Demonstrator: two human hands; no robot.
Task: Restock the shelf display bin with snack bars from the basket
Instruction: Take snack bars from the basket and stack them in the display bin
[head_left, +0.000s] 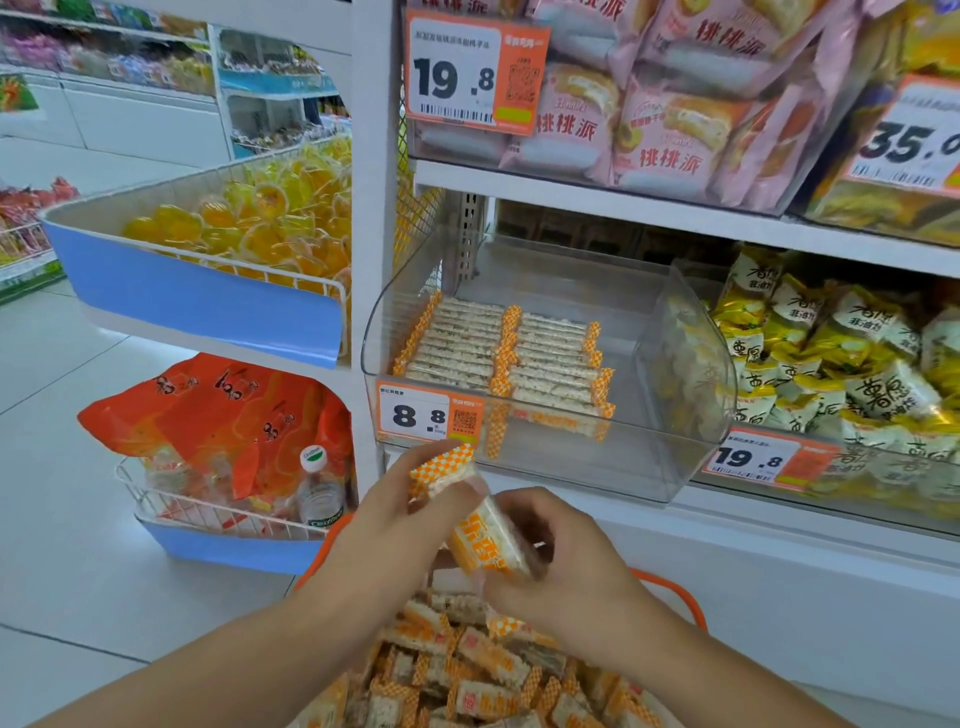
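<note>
Gathering step: above the basket (693, 605) of loose snack bars (483, 670), the left hand (387, 525) and right hand (558, 564) each hold bars, fingers curled around them. Next, likely lift them into the partly filled clear bin (691, 415) on the white shelf (779, 525), aligned with existing rows. Aisle floor is pale tile.

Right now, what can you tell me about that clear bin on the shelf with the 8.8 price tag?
The clear display bin looks like transparent plastic with rounded front corners and a high curved right wall. It sits on the white shelf, tilted slightly toward the aisle. An orange and white 8.8 price tag is on its front left. Inside, snack bars with orange checkered ends lie in two neat rows on the left; the right part is bare. Neither hand touches it.
</note>
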